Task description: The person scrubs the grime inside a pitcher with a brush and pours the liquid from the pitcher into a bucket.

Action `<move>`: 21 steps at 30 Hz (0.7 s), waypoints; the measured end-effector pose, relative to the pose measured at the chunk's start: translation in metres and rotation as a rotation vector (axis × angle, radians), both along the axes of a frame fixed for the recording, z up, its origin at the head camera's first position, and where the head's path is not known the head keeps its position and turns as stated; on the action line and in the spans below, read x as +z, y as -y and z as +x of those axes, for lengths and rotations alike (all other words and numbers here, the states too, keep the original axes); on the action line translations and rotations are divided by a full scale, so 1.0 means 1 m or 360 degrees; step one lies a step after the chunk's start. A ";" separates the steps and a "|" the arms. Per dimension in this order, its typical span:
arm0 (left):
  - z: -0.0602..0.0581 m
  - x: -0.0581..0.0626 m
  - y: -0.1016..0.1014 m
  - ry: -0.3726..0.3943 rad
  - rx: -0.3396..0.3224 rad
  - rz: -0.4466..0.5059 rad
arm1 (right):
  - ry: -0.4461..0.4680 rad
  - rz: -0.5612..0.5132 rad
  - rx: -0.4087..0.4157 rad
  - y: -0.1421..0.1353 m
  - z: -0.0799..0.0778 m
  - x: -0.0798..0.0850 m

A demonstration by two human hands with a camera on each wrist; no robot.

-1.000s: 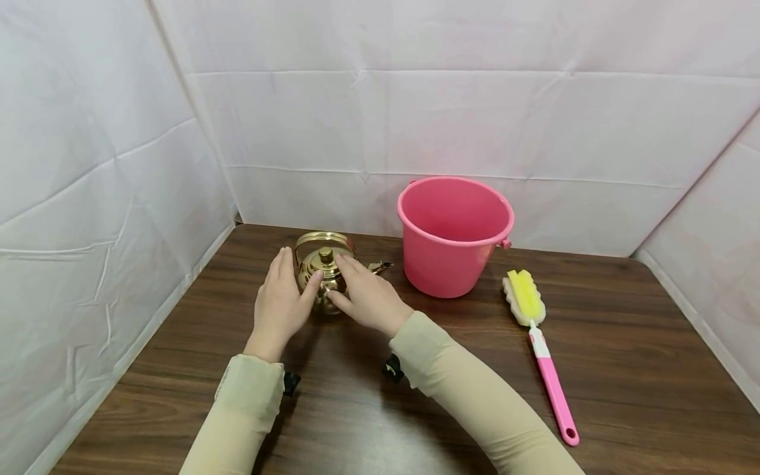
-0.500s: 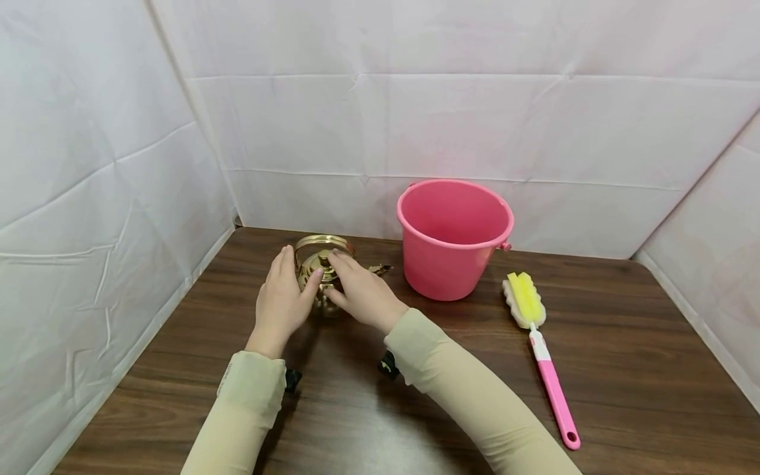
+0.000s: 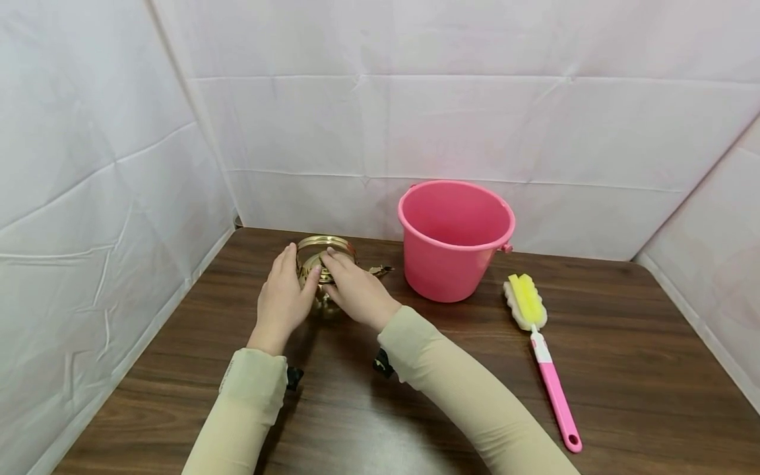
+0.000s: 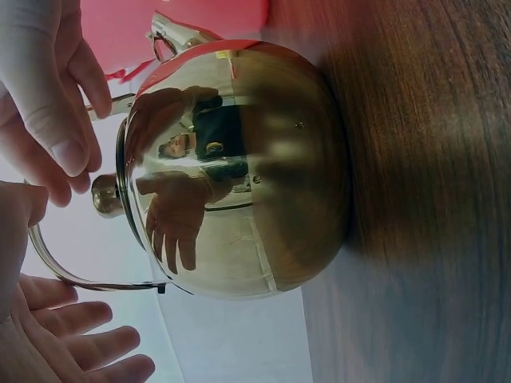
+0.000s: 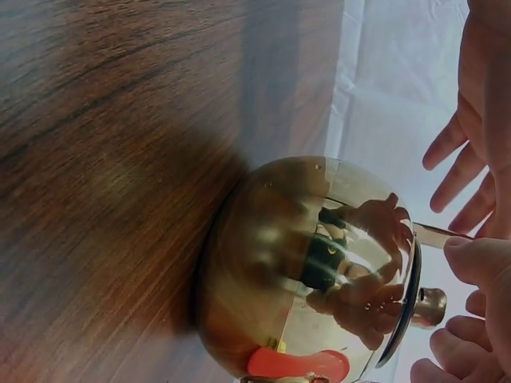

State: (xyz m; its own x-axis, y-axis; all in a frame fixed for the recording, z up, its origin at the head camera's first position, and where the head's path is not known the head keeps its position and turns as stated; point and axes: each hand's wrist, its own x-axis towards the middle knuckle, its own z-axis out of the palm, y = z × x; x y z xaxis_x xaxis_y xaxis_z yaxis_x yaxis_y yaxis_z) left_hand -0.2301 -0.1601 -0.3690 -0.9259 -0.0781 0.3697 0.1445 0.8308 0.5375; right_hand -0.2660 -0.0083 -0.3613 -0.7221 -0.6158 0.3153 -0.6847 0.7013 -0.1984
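A shiny gold teapot [image 4: 263,175] with an arched handle [image 3: 326,239] stands upright on the table, its spout [image 3: 380,270] pointing right. My left hand [image 3: 282,298] is beside its left side, fingers extended and gripping nothing. From the right, my right hand [image 3: 361,294] reaches over the lid, hiding much of the pot in the head view. Its loosely bent fingers are close to the lid knob [image 4: 107,196], with a small gap showing in the left wrist view. Both hands and a person are mirrored in the polished body.
Just right of the teapot stands a pink bucket [image 3: 442,274]. Farther right lies a sponge brush [image 3: 541,353] with a yellow and white head and a pink handle. White cloth walls [image 3: 451,125] border the dark wooden table [image 3: 641,369] at the back and sides.
My right hand has shifted slightly left, its fingers coming over the lid knob and covering more of it. My left hand has barely moved; teapot, bucket and brush stay put.
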 end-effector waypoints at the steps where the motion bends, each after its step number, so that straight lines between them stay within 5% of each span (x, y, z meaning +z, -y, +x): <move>1: 0.000 0.000 0.000 0.0000 0.0000 0.0002 | -0.0018 -0.0003 0.0003 0.001 0.000 0.000; 8: -0.001 -0.001 0.000 0.0031 -0.0002 0.0013 | -0.0070 0.0054 -0.0022 0.004 -0.003 0.004; 21: -0.001 -0.001 0.000 0.0055 -0.0001 0.0019 | 0.0087 0.0116 -0.0109 0.014 -0.010 0.009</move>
State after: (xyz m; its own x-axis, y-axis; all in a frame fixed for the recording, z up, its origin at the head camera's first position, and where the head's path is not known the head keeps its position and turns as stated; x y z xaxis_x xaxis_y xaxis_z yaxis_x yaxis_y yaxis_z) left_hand -0.2309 -0.1604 -0.3704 -0.9381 -0.0815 0.3367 0.1264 0.8243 0.5518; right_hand -0.2764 -0.0222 -0.3523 -0.7781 -0.5844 0.2303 -0.6242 0.7601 -0.1806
